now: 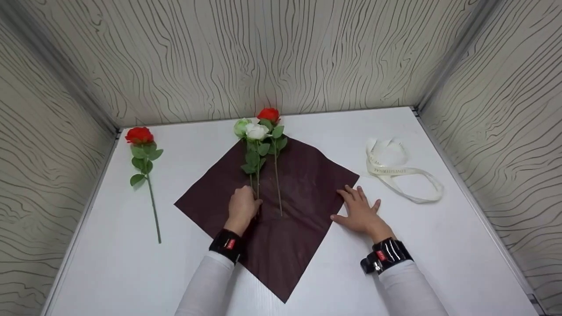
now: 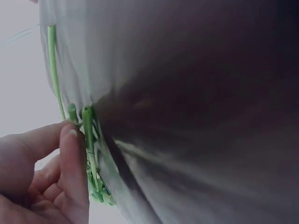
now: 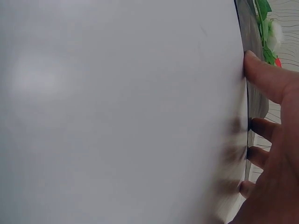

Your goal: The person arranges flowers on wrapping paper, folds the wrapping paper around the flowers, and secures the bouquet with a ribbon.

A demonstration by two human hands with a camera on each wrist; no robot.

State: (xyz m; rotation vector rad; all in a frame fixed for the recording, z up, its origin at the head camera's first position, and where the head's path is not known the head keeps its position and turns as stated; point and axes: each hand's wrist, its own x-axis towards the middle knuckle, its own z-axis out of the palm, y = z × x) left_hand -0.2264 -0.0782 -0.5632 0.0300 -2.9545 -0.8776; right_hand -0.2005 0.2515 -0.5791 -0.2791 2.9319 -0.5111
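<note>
A dark maroon sheet of wrapping paper (image 1: 307,245) lies diamond-wise on the white table. On its upper part rest a pale green rose (image 1: 241,127), a white rose (image 1: 256,131) and a red rose (image 1: 268,115), heads at the far corner. My left hand (image 1: 243,208) pinches a rose stem (image 2: 72,113) near its cut end, between thumb and finger. A second stem (image 2: 87,123) lies right beside these fingers; whether it is also held I cannot tell. With fingers spread, my right hand (image 1: 360,213) touches the paper's right edge, its thumb (image 3: 261,74) on that edge.
Another red rose (image 1: 139,135) lies apart on the table's left side, its long stem toward me. A loosely looped white ribbon with printed lettering (image 1: 401,170) lies at the right. Patterned panels (image 1: 263,57) enclose the table at the back and both sides.
</note>
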